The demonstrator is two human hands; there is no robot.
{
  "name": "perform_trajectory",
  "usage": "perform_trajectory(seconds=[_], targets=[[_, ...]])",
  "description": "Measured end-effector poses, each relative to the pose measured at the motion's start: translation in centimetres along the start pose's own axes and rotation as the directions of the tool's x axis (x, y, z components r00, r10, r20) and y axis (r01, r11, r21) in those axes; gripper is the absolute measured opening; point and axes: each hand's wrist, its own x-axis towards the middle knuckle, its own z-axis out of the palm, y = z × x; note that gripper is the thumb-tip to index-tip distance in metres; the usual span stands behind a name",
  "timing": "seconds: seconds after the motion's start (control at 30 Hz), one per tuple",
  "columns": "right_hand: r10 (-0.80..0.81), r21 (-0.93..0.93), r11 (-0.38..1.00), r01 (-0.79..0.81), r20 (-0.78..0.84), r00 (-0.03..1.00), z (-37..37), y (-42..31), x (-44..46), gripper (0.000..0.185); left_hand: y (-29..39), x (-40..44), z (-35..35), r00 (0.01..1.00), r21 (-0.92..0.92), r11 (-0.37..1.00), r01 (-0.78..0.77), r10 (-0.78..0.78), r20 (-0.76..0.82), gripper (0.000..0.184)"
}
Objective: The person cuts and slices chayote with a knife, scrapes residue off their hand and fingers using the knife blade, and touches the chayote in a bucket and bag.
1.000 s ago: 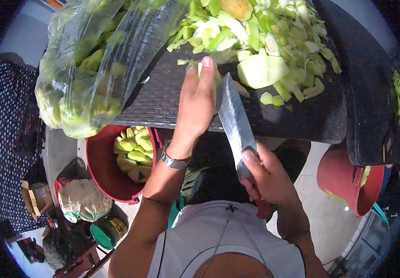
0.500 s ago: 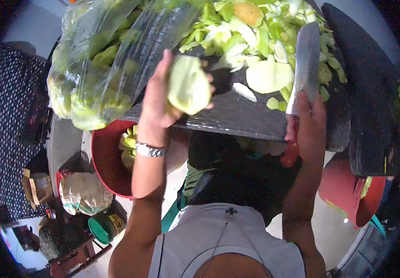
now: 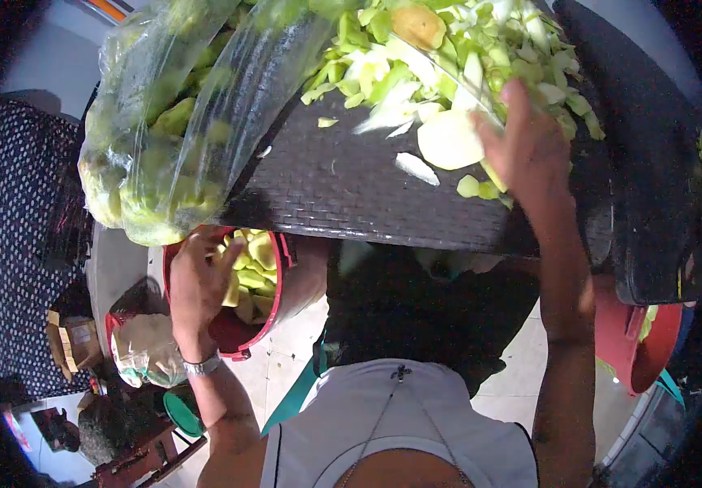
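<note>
My left hand [image 3: 198, 281], with a metal watch on its wrist, is over the red bucket [image 3: 283, 272] below the table edge. Its fingers are apart, and no piece shows clearly in its grasp. Pale peeled fruit pieces [image 3: 260, 252] lie inside the bucket. My right hand [image 3: 530, 146] grips a knife [image 3: 457, 77] by its handle, which the fingers mostly hide. The blade, seen nearly edge-on, points up and left over the heap of green peelings [image 3: 367, 69]. Close to that hand lies a large pale cut piece [image 3: 450, 140] on the dark woven tabletop [image 3: 326, 175].
A clear plastic bag of green fruit [image 3: 164, 154] fills the table's left side and overhangs its front edge. A brownish round piece [image 3: 418, 27] lies on the peelings. At right are a dark chair [image 3: 652, 163] and another red bucket [image 3: 652, 346]. A tied sack [image 3: 147, 346] stands lower left.
My left hand has moved down and left from above the table to the bucket, and the pale fruit half has left its grasp. My right hand has tilted the knife leftward over the peelings.
</note>
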Motion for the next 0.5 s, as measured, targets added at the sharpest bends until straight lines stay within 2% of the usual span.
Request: perform_trajectory(seconds=[0.03, 0.07, 0.13, 0.2, 0.27, 0.33, 0.4, 0.5], targets=[[0.066, -0.092, 0.993, -0.068, -0.023, 0.998, 0.0, 0.3, 1.0, 0.062, 3.6, 0.3, -0.3, 0.999, -0.108, 0.993, -0.039, 0.039, 0.003, 0.042], [0.072, -0.029, 0.997, -0.074, -0.072, 0.995, -0.2, 0.9, 1.5, 0.059, 5.5, 0.6, -0.1, 0.981, -0.13, 0.973, -0.189, 0.184, -0.054, 0.039], [0.091, 0.093, 0.993, -0.077, -0.166, 0.982, -0.8, 2.2, 2.0, 0.054, 10.0, 1.6, 0.7, 0.972, -0.327, 0.916, -0.231, 0.232, -0.038, 0.04], [0.114, 0.166, 0.982, -0.09, -0.144, 0.983, -1.2, 2.8, 0.9, 0.049, 12.8, 4.7, 2.8, 0.88, -0.37, 0.811, -0.453, 0.473, -0.041, 0.044], [0.142, 0.266, 0.957, -0.112, -0.094, 0.985, -1.5, 3.8, -0.6, 0.048, 16.3, 8.0, 5.5, 0.739, -0.31, 0.678, -0.666, 0.655, -0.155, 0.046], [0.173, 0.389, 0.908, -0.156, -0.007, 0.985, -1.5, 5.1, -2.5, 0.052, 19.4, 10.8, 8.5, 0.644, -0.3, 0.585, -0.754, 0.748, -0.162, 0.049], [0.262, 0.437, 0.862, -0.258, 0.052, 0.964, -2.0, 6.0, -4.9, 0.04, 21.9, 12.3, 9.7, 0.621, -0.187, 0.609, -0.771, 0.784, -0.011, 0.05], [0.391, 0.567, 0.734, -0.374, 0.098, 0.915, -2.0, 7.3, -7.8, 0.033, 24.6, 12.7, 9.3, 0.568, -0.083, 0.602, -0.794, 0.784, 0.249, 0.05]])
